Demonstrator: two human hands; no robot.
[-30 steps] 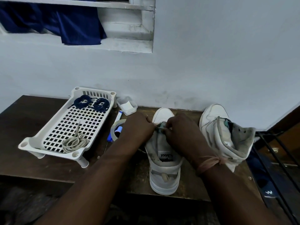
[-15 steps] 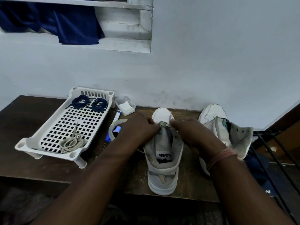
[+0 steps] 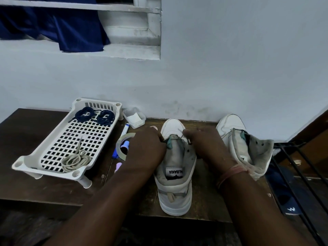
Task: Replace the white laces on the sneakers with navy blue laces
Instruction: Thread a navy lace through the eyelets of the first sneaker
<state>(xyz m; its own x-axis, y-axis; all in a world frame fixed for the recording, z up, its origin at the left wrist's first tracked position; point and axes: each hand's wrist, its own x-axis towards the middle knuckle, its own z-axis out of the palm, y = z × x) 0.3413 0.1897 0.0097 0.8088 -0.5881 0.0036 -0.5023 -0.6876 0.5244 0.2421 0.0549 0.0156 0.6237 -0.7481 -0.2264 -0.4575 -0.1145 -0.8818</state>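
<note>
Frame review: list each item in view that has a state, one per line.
Near sneaker: upright, nearly unlaced, tongue exposed.
Far sneaker: unlaced, collar flopped open.
Navy blue laces: two coiled bundles, in tray.
White lace: removed, coiled in tray.
Left hand: gripping sneaker's left flap.
Right hand: pinching lace end.

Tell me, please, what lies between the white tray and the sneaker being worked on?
In the head view, a tape roll and a blue marker lie on the table between the tray and the sneaker.
</note>
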